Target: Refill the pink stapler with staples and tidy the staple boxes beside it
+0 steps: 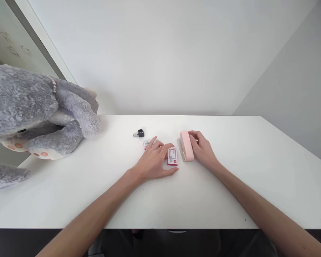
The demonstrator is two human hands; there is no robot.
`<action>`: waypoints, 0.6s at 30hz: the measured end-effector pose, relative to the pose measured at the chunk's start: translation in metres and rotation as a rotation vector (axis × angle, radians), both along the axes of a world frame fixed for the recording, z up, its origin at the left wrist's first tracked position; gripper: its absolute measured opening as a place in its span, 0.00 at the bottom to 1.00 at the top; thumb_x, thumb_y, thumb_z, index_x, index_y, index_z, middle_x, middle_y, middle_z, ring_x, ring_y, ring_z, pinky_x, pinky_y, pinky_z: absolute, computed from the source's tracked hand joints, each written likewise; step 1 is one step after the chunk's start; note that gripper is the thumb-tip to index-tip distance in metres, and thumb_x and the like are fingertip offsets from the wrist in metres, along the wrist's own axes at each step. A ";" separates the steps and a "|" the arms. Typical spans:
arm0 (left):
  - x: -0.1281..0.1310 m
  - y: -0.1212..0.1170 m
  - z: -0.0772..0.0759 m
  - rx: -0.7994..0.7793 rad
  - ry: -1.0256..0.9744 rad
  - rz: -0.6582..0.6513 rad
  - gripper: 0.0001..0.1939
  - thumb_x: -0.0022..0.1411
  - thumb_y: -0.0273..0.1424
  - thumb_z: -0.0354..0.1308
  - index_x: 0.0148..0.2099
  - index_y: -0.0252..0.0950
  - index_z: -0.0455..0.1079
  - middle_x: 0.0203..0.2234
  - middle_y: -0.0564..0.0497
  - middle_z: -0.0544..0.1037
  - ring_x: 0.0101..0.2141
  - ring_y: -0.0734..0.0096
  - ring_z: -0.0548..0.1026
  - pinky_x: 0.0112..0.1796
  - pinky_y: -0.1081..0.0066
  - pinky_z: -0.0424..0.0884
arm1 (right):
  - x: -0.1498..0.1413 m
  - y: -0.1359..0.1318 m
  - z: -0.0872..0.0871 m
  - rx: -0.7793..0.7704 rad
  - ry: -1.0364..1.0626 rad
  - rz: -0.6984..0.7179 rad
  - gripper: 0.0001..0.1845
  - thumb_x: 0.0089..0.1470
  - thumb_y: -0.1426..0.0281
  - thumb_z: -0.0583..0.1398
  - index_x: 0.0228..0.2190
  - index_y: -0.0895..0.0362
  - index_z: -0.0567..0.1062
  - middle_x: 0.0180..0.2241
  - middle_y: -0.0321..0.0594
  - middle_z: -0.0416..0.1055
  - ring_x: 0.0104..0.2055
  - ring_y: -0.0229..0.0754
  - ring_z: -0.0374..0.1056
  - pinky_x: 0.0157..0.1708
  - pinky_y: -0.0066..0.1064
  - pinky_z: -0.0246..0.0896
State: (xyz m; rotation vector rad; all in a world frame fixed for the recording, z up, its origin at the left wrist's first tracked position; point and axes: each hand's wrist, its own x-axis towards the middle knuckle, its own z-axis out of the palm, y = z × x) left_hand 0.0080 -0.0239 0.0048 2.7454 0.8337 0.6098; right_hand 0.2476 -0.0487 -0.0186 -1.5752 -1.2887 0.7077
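A small red-and-white staple box [172, 157] lies on the desk between the spread thumb and index finger of my left hand [153, 162]. The index finger reaches its far edge, while the thumb rests just off its near edge. Partly hidden under the other left fingers is a second red-and-white box [146, 144]. My right hand [202, 149] grips a pink stapler [187, 146] from its right side, fingers curled at its far end. The stapler stands on the desk with its pale base turned left. Beyond the left hand sits a small black-and-silver staple remover [139, 133].
Large grey plush toys [66, 121] fill the left end of the white desk [230, 142]. A white wall [160, 57] rises behind the desk. The desk's near edge runs below my forearms.
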 end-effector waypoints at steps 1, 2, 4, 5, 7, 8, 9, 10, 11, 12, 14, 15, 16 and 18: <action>0.000 0.000 0.000 0.001 -0.002 -0.009 0.29 0.61 0.47 0.65 0.60 0.41 0.64 0.33 0.53 0.77 0.48 0.55 0.74 0.70 0.39 0.52 | 0.000 0.000 0.000 0.000 0.001 0.001 0.22 0.68 0.50 0.53 0.51 0.51 0.73 0.57 0.46 0.75 0.47 0.49 0.74 0.45 0.43 0.69; 0.000 0.000 0.000 0.002 -0.003 -0.011 0.29 0.62 0.46 0.65 0.60 0.41 0.64 0.34 0.53 0.77 0.48 0.55 0.75 0.70 0.40 0.53 | 0.000 0.000 0.001 0.000 0.002 0.002 0.22 0.69 0.50 0.53 0.51 0.51 0.73 0.57 0.47 0.75 0.47 0.49 0.74 0.45 0.43 0.69; 0.001 0.000 -0.001 0.000 -0.012 -0.004 0.26 0.65 0.45 0.64 0.59 0.41 0.64 0.35 0.53 0.78 0.49 0.56 0.75 0.70 0.40 0.54 | 0.000 0.000 0.001 0.000 0.004 0.004 0.22 0.68 0.50 0.52 0.52 0.51 0.73 0.57 0.47 0.75 0.47 0.49 0.74 0.45 0.43 0.69; 0.001 0.001 -0.002 -0.003 -0.018 -0.002 0.24 0.66 0.45 0.63 0.59 0.41 0.65 0.36 0.53 0.79 0.50 0.57 0.76 0.70 0.41 0.54 | 0.000 0.000 0.001 0.000 0.004 0.005 0.22 0.68 0.50 0.53 0.51 0.51 0.73 0.57 0.47 0.75 0.47 0.48 0.74 0.45 0.43 0.69; 0.001 0.001 -0.003 -0.005 -0.027 -0.005 0.22 0.68 0.45 0.62 0.59 0.42 0.65 0.37 0.53 0.80 0.51 0.57 0.76 0.70 0.41 0.54 | 0.000 0.000 0.002 0.003 0.006 0.007 0.22 0.68 0.50 0.53 0.51 0.51 0.73 0.57 0.47 0.75 0.47 0.48 0.74 0.45 0.42 0.69; 0.001 0.002 -0.004 -0.003 -0.029 -0.011 0.22 0.68 0.45 0.62 0.59 0.42 0.65 0.38 0.52 0.80 0.52 0.56 0.76 0.70 0.41 0.55 | 0.000 0.000 0.002 0.005 0.007 0.007 0.22 0.68 0.51 0.53 0.51 0.51 0.74 0.56 0.47 0.75 0.47 0.48 0.74 0.44 0.42 0.70; 0.001 0.002 -0.004 0.004 -0.028 -0.022 0.23 0.68 0.44 0.62 0.59 0.42 0.65 0.38 0.52 0.80 0.52 0.56 0.76 0.70 0.41 0.56 | -0.001 0.000 0.002 0.006 0.008 0.006 0.22 0.68 0.51 0.53 0.51 0.52 0.74 0.56 0.47 0.76 0.46 0.48 0.74 0.44 0.42 0.70; 0.001 0.002 -0.005 0.012 -0.024 -0.035 0.23 0.68 0.44 0.63 0.60 0.42 0.65 0.39 0.52 0.81 0.52 0.56 0.76 0.70 0.41 0.57 | -0.001 0.000 0.003 0.007 0.009 0.005 0.22 0.68 0.51 0.53 0.51 0.52 0.74 0.56 0.47 0.76 0.46 0.48 0.74 0.44 0.42 0.70; 0.001 0.003 -0.005 0.022 -0.018 -0.050 0.23 0.68 0.43 0.63 0.60 0.42 0.64 0.39 0.51 0.81 0.52 0.57 0.77 0.69 0.42 0.57 | -0.001 0.000 0.003 0.008 0.011 0.005 0.22 0.68 0.51 0.53 0.51 0.52 0.74 0.56 0.48 0.76 0.46 0.48 0.74 0.44 0.42 0.70; 0.001 0.003 -0.006 0.031 -0.013 -0.064 0.23 0.69 0.43 0.62 0.60 0.42 0.64 0.40 0.51 0.81 0.51 0.57 0.77 0.69 0.42 0.58 | -0.001 0.000 0.003 0.009 0.012 0.005 0.22 0.68 0.51 0.53 0.51 0.52 0.74 0.55 0.48 0.76 0.46 0.48 0.74 0.43 0.42 0.70; 0.001 0.003 -0.007 0.047 -0.013 -0.087 0.20 0.72 0.42 0.59 0.60 0.41 0.64 0.39 0.51 0.81 0.49 0.58 0.78 0.68 0.42 0.59 | -0.001 0.000 0.003 0.007 0.012 0.004 0.22 0.68 0.51 0.53 0.51 0.52 0.74 0.55 0.48 0.76 0.46 0.48 0.73 0.44 0.42 0.70; 0.001 0.003 -0.007 0.053 -0.019 -0.094 0.18 0.73 0.41 0.57 0.60 0.41 0.64 0.39 0.51 0.82 0.49 0.58 0.78 0.68 0.43 0.60 | -0.001 0.000 0.004 0.006 0.011 0.003 0.22 0.68 0.51 0.53 0.50 0.52 0.74 0.55 0.48 0.76 0.46 0.48 0.73 0.44 0.42 0.70; 0.001 0.003 -0.007 0.057 -0.028 -0.100 0.18 0.74 0.41 0.57 0.60 0.40 0.64 0.39 0.51 0.82 0.49 0.57 0.78 0.67 0.44 0.61 | -0.001 -0.001 0.004 0.004 0.009 0.002 0.22 0.68 0.51 0.53 0.50 0.52 0.74 0.55 0.48 0.76 0.46 0.48 0.73 0.44 0.42 0.70; 0.000 0.003 -0.008 0.059 -0.043 -0.102 0.17 0.74 0.39 0.57 0.60 0.41 0.64 0.39 0.51 0.83 0.52 0.55 0.77 0.65 0.45 0.64 | -0.001 0.000 0.003 0.002 0.006 0.001 0.22 0.68 0.52 0.53 0.50 0.52 0.74 0.55 0.48 0.76 0.46 0.49 0.73 0.44 0.42 0.70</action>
